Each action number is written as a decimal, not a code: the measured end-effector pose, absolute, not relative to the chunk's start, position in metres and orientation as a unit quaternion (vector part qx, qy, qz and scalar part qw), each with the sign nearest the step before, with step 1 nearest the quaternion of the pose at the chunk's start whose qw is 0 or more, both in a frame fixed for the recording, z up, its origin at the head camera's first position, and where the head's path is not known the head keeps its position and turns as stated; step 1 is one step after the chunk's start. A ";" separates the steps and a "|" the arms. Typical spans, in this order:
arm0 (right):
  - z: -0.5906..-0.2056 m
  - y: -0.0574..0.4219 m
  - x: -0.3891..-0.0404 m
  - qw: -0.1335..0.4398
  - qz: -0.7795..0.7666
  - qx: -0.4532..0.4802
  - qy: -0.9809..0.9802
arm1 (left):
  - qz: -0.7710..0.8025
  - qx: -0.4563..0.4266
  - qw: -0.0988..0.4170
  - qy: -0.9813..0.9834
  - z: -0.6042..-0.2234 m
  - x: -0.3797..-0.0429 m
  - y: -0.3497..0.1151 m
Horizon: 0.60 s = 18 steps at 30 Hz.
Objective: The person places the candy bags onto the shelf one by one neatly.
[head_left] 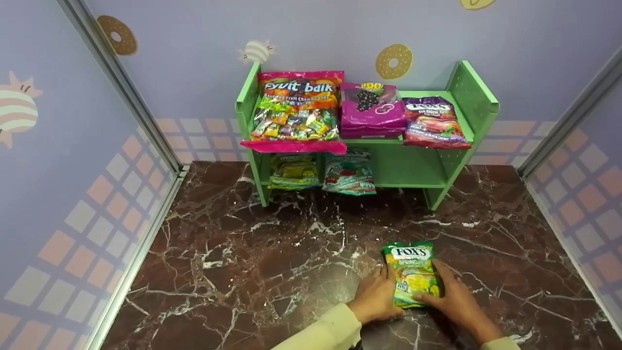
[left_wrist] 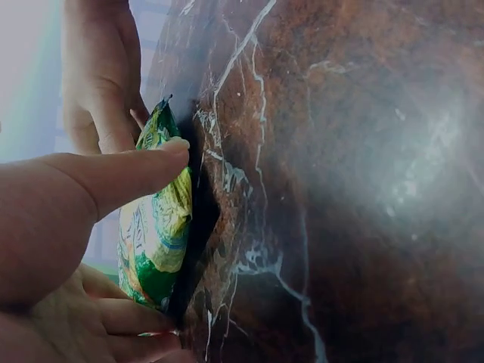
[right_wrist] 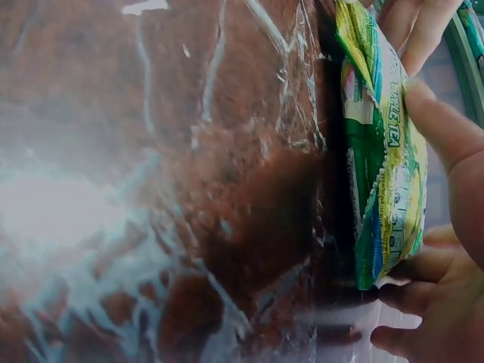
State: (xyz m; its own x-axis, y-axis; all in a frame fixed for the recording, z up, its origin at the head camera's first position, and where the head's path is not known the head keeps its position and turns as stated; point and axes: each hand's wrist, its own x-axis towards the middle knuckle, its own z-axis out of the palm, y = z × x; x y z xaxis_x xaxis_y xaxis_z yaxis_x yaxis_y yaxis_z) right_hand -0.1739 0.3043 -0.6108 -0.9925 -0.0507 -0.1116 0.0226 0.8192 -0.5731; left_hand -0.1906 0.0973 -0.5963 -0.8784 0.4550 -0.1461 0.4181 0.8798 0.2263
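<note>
A green and yellow bag of Fox's candy is held between two hands just above or on the dark marble surface. My left hand grips its left side, and in the left wrist view the thumb touches the bag while the fingers lie at its other end. My right hand holds the right side, its thumb across the lower front. In the right wrist view the bag stands clear of the floor's reflection, with the right thumb on its face.
A green two-tier shelf stands against the back wall. Its top bears a fruit chew bag, a purple pack and a Fox's berries bag. Below lie a yellow bag and a teal bag. Panels flank both sides.
</note>
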 end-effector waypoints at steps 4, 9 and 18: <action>-0.615 0.305 -0.170 0.051 -0.319 -0.037 0.945 | 0.088 0.229 0.084 0.966 -0.596 -0.190 0.099; -0.619 0.308 -0.167 0.052 -0.334 -0.065 0.939 | 0.097 0.240 0.058 0.964 -0.598 -0.192 0.097; -0.621 0.306 -0.165 0.037 -0.332 -0.053 0.941 | 0.103 0.241 0.053 0.964 -0.599 -0.198 0.092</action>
